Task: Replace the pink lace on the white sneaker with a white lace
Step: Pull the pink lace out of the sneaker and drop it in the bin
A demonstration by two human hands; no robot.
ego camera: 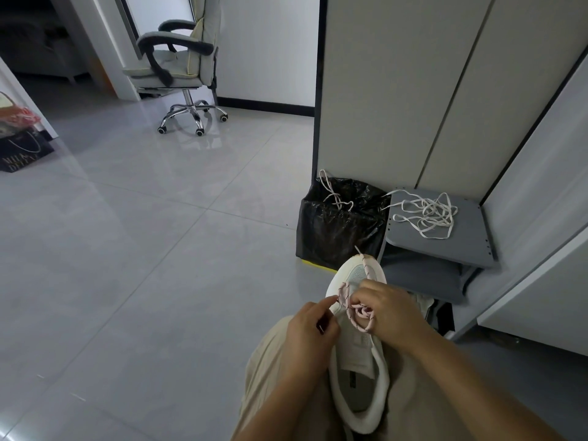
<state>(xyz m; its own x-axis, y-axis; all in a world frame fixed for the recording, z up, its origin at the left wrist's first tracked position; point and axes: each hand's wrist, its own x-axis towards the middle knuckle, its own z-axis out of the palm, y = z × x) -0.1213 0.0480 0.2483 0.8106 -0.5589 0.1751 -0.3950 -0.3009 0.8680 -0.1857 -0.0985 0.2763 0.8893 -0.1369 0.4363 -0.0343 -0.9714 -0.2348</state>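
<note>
The left hand [313,326] points a forefinger at the light white mesh sneaker [358,354] on the lap (its grip cannot be told); the right hand [386,305] pinches the limp pink speckled cord lace [345,296], probably best pulled near an eyelet

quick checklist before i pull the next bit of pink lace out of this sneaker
1. Shoe seated: ok. The white sneaker rests on the lap, toe pointing away.
2. Grip on lace: ok. The right hand holds loops of the pink lace.
3. Shoe braced: cannot tell. The left hand has its index finger at the sneaker's side edge; whether it presses firmly is unclear.
4. Pink lace fully out: not ok. Loops sit at the eyelet area and one end lies over the toe.
5. White lace ready: ok. The white lace lies on the grey shelf ahead.
6. White lace free of knots: cannot tell. It lies in a loose tangle.
</note>
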